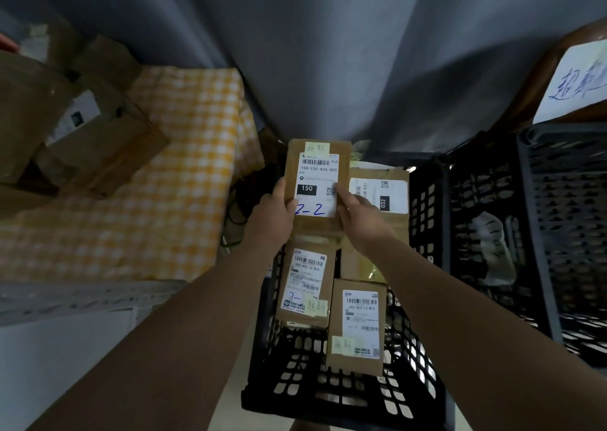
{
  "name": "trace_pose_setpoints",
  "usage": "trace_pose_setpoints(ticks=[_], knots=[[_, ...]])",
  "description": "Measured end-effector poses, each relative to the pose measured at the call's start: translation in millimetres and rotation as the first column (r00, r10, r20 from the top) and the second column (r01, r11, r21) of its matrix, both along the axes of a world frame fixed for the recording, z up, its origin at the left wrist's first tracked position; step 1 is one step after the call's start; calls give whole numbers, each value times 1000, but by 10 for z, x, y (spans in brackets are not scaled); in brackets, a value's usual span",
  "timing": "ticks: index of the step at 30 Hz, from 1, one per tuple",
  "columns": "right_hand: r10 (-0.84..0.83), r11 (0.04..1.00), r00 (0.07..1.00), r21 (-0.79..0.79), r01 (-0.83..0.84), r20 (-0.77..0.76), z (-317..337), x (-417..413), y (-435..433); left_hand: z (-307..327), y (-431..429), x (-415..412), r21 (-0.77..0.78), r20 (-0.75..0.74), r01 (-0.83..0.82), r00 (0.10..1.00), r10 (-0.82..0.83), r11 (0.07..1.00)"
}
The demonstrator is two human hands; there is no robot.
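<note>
A brown parcel (317, 181) with a white label marked 2-2 is held up between both hands above a black crate (295, 375). Its left edge is gripped by the left hand (274, 215) and its right edge by the right hand (359, 217), with the fingers (343, 194) curled round it. Below the fingers, 2 labelled parcels (307, 286) are seen lying in the crate, and a 3rd parcel (384, 194) just right of the right hand. A yellow checked cloth (164, 200) is spread to the left of the left hand.
</note>
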State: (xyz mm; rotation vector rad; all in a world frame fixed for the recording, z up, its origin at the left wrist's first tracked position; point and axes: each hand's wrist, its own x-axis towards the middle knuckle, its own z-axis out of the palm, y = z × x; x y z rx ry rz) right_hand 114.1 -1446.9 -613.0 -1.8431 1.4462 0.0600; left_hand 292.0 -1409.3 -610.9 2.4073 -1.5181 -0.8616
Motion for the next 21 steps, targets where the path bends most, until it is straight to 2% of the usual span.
trace_pose_setpoints(ticks=[4,7,9,14,17,21], knots=[[126,979,963,-128,-159,-236,195,-124,-47,183,75,87,93,246,193,946,-211,977],[190,939,928,-217,-267,-320,367,-195,13,373,205,116,113,398,291,863,-311,950],[231,912,909,-248,-327,-348,519,-212,91,547,302,105,107,444,310,835,-324,945],[333,830,877,-334,-447,-347,1147,-136,160,1115,542,16,37,484,295,831,-275,955],[366,762,882,-448,-467,-296,1650,-122,171,1593,660,-58,-53,546,238,820,-171,970],[432,635,864,-594,-494,-258,2329,-322,363,2304,1090,-300,-183,672,148,741,14,972]])
